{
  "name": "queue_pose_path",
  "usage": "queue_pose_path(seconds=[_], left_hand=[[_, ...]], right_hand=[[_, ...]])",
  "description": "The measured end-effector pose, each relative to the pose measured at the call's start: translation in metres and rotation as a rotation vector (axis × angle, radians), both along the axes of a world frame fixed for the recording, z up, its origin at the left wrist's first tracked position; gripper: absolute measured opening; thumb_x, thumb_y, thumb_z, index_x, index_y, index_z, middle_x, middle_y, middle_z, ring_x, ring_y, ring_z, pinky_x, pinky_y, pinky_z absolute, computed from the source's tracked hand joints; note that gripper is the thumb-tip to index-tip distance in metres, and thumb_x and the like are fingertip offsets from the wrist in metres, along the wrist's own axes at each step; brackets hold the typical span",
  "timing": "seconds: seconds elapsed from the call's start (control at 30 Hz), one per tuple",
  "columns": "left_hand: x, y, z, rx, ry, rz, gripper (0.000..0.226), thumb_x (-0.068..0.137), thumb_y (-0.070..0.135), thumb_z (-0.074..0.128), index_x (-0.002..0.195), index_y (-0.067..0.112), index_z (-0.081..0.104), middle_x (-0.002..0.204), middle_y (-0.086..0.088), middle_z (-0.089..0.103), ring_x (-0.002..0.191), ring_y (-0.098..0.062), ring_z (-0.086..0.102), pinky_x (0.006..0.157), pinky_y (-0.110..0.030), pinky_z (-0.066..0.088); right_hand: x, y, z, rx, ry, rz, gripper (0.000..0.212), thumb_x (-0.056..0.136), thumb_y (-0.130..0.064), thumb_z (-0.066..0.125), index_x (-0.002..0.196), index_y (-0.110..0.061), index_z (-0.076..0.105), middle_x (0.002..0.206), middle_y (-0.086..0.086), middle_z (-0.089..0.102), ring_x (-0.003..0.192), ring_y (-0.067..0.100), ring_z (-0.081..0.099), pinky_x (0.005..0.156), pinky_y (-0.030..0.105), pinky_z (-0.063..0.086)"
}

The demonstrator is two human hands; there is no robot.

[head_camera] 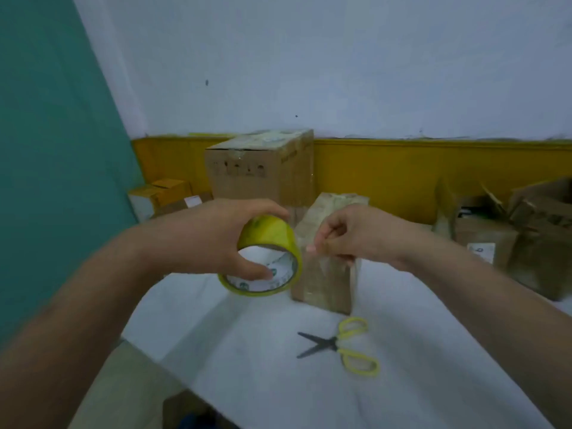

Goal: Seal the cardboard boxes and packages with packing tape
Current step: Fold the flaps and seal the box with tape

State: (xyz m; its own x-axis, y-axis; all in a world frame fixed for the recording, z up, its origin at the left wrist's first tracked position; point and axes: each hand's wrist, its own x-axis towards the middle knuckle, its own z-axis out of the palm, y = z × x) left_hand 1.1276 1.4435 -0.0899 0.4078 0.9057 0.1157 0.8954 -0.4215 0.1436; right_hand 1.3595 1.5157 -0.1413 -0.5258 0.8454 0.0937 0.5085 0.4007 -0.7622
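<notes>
**A:** Nearest item?

**B:** Scissors (340, 345), blades parted, flat on the white table (247, 366); neither of your hands touches them.

**A:** Next, the grips?

**B:** Your left hand (213, 239) wraps the yellow tape roll (269, 239), thumb inside the core, fingers over the top; your right hand (353, 239) is curled tight, thumb and forefinger pinching what I judge is the tape end (308, 248); the strip itself is too clear to see.

**A:** The package?

**B:** Small box (325, 286), upright just behind both hands, already glossy with tape.

**A:** Step?

**B:** Drawing out a fresh length; next you need to lay it on the box, press it down, then cut.

**A:** Farthest?

**B:** Large box (263, 168), against the wall.
</notes>
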Motion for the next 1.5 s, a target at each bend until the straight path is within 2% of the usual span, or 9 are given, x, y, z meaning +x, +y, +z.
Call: queue_pose_path(seconds=[0.1,0.27,0.43,0.7,0.9,1.07,1.17,1.3,1.5], left_hand=[[0.003,0.046,0.008,0.122,-0.110,-0.126,0.056,0.077,0.027,0.066,0.127,0.046,0.049,0.121,0.027,0.055,0.106,0.009,0.050,0.082,-0.009,0.040],[0.012,0.106,0.003,0.193,-0.331,-0.240,0.064,0.070,0.003,0.052,0.129,0.025,0.059,0.123,0.004,0.059,0.116,-0.009,0.054,0.095,-0.035,0.047],[0.003,0.156,-0.006,0.191,-0.309,-0.298,0.069,0.071,0.006,0.046,0.135,0.030,0.057,0.099,0.009,0.051,0.093,-0.008,0.053,0.075,-0.029,0.043],[-0.038,0.198,-0.025,0.157,0.092,-0.256,0.088,0.082,-0.009,0.053,0.148,0.046,0.031,0.088,0.012,0.037,0.075,-0.005,0.043,0.059,-0.025,0.035],[-0.035,0.213,-0.053,0.077,0.121,-0.300,0.087,0.090,-0.004,0.048,0.151,0.048,0.015,0.092,0.009,0.035,0.075,-0.007,0.040,0.065,-0.031,0.039],[-0.026,0.213,-0.091,0.062,0.036,-0.324,0.087,0.087,-0.007,0.049,0.153,0.040,0.017,0.094,0.023,0.033,0.076,-0.007,0.039,0.066,-0.032,0.042],[-0.019,0.206,-0.115,0.070,-0.017,-0.290,0.085,0.086,-0.011,0.052,0.155,0.029,0.022,0.098,0.007,0.041,0.081,-0.012,0.043,0.070,-0.035,0.044],[-0.017,0.204,-0.116,0.136,0.065,-0.287,0.061,0.081,-0.001,0.060,0.137,0.022,0.053,0.105,0.005,0.046,0.088,-0.016,0.051,0.069,-0.041,0.048],[0.003,0.196,-0.106,0.219,0.231,-0.254,0.074,0.082,0.007,0.051,0.152,0.024,0.031,0.116,0.005,0.046,0.090,-0.014,0.053,0.064,-0.030,0.045]], right_hand=[[0.021,0.029,0.023,-0.225,0.085,-0.020,0.040,0.059,-0.046,0.082,0.077,-0.015,0.066,0.068,-0.001,0.059,0.063,0.010,0.052,0.058,0.021,0.047],[0.036,0.069,0.031,-0.418,0.240,-0.024,0.018,0.071,-0.029,0.078,0.072,-0.017,0.065,0.070,0.001,0.061,0.062,0.007,0.054,0.060,0.017,0.051],[0.036,0.086,0.027,-0.533,0.220,-0.100,0.018,0.069,-0.017,0.074,0.084,-0.009,0.069,0.067,0.000,0.062,0.051,0.002,0.052,0.045,0.012,0.041],[0.061,0.082,0.008,-0.535,0.091,-0.285,0.028,0.069,-0.021,0.078,0.089,-0.006,0.065,0.073,0.008,0.064,0.055,0.008,0.053,0.052,0.018,0.047],[0.064,0.081,-0.011,-0.582,0.158,-0.397,0.049,0.060,-0.026,0.082,0.097,-0.007,0.057,0.069,0.009,0.065,0.054,0.010,0.053,0.050,0.018,0.047],[0.063,0.084,-0.036,-0.680,0.242,-0.404,0.031,0.075,-0.016,0.076,0.094,-0.008,0.053,0.068,0.002,0.067,0.054,0.005,0.058,0.053,0.018,0.049],[0.053,0.086,-0.051,-0.749,0.374,-0.386,0.025,0.079,-0.016,0.071,0.093,-0.007,0.053,0.067,0.000,0.066,0.055,0.005,0.059,0.055,0.019,0.053],[0.030,0.081,-0.070,-0.655,0.233,-0.480,0.061,0.060,-0.057,0.066,0.095,-0.007,0.060,0.083,0.002,0.066,0.068,0.010,0.064,0.065,0.023,0.058],[0.042,0.081,-0.045,-0.047,-0.150,-0.671,0.068,0.089,-0.055,0.058,0.145,-0.021,0.039,0.146,-0.003,0.045,0.112,0.010,0.056,0.083,0.030,0.051]])
